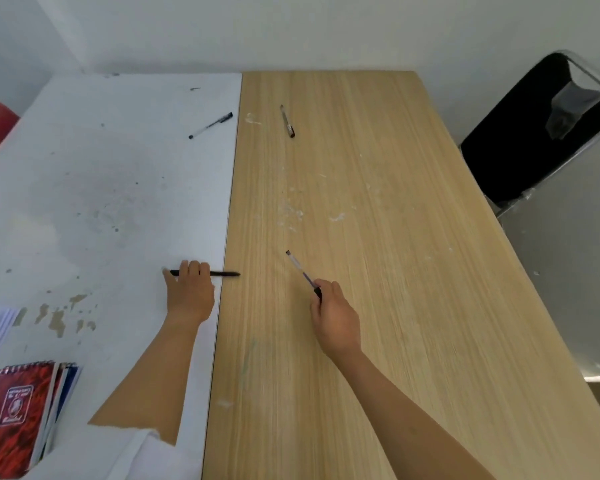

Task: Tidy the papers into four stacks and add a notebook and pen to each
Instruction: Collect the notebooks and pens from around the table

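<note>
A: Your left hand [189, 292] grips a black pen [227, 273] across the white table's [118, 168] right edge.

B: Your right hand [335, 320] holds a clear pen [300, 268] over the wooden table [378, 202], open surface ahead.

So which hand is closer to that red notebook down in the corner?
Left. The left hand rests on a black pen up and right of the red notebook; the right hand holds another pen farther right, over the wooden table.

Single head view, high, angled down and forward over tabletops [361, 202], arm's reach.
</note>
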